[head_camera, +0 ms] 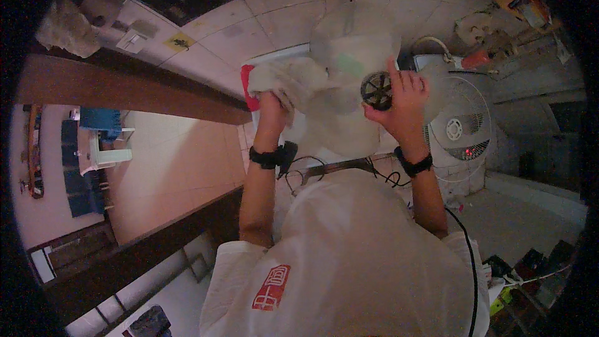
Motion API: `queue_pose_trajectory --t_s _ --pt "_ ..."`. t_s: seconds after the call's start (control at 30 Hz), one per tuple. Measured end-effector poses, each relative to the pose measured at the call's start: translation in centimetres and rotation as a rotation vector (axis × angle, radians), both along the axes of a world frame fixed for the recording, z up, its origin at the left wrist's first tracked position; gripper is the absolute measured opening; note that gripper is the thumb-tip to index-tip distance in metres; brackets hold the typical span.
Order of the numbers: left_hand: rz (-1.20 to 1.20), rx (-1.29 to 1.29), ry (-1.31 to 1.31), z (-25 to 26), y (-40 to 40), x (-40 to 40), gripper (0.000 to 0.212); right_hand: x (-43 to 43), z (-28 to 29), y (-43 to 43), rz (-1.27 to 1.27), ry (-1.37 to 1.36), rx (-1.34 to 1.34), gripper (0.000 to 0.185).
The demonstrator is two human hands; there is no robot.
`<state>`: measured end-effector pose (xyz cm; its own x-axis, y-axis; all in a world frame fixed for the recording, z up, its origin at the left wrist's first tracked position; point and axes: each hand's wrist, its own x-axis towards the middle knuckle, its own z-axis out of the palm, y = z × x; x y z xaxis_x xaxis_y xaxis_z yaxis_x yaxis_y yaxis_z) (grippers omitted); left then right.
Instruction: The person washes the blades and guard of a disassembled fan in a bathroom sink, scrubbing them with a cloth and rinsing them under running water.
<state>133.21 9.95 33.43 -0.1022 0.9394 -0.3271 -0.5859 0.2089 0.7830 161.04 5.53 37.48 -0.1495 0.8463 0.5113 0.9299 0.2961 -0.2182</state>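
Note:
In front of my chest is a pale, translucent fan blade (pixel 346 121) with broad rounded lobes and a dark ribbed round hub (pixel 377 90). My right hand (pixel 405 98) grips it at the hub, thumb below and fingers spread along the upper side. A crumpled light cloth (pixel 285 75) is bunched in my left hand (pixel 273 112), against or close to the blade's left side; blur hides the exact contact. Something red (pixel 248 86) shows beside the cloth. Under the blade lies a white surface (pixel 304 159), mostly covered.
A round white fan grille (pixel 453 128) stands at the right, a red light showing through it. A red object (pixel 476 59) and a pale hose (pixel 433 42) are behind it. Black cables (pixel 393 178) hang near my waist. A doorway to a lit room (pixel 164 164) opens at left.

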Motion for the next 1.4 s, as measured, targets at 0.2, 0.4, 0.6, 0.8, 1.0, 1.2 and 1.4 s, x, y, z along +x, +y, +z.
queue_pose_trajectory --t_s 0.2,0.4,0.6,0.8,1.0,1.2,1.4 --pt "-0.024 0.143 -0.439 3.2 -1.1 -1.3 0.055 1.9 0.6 0.3 0.063 -0.042 -0.018 0.105" --pt "-0.265 0.365 -0.672 1.9 -0.6 -3.6 0.059 1.6 0.2 -0.5 0.133 -0.015 -0.107 0.104" --pt "-0.069 0.101 -0.133 1.7 -1.0 -3.0 0.056 0.1 0.7 -0.8 0.190 -0.091 -0.189 0.104" --pt "-0.119 0.092 0.375 -1.8 0.7 -3.0 0.039 -1.2 0.0 -1.4 0.282 -0.104 -0.223 0.102" --pt "-0.259 0.561 1.158 1.6 0.8 -0.5 0.036 -1.9 0.3 -1.5 0.246 -0.124 -0.249 0.105" --pt "-0.084 0.518 1.004 1.8 -0.9 0.8 0.028 -1.2 0.0 -1.1 0.263 -0.120 -0.271 0.099" --pt "-0.007 0.167 0.671 -0.7 -1.2 -0.5 0.029 -0.5 1.4 -1.9 0.222 -0.103 -0.115 0.086"
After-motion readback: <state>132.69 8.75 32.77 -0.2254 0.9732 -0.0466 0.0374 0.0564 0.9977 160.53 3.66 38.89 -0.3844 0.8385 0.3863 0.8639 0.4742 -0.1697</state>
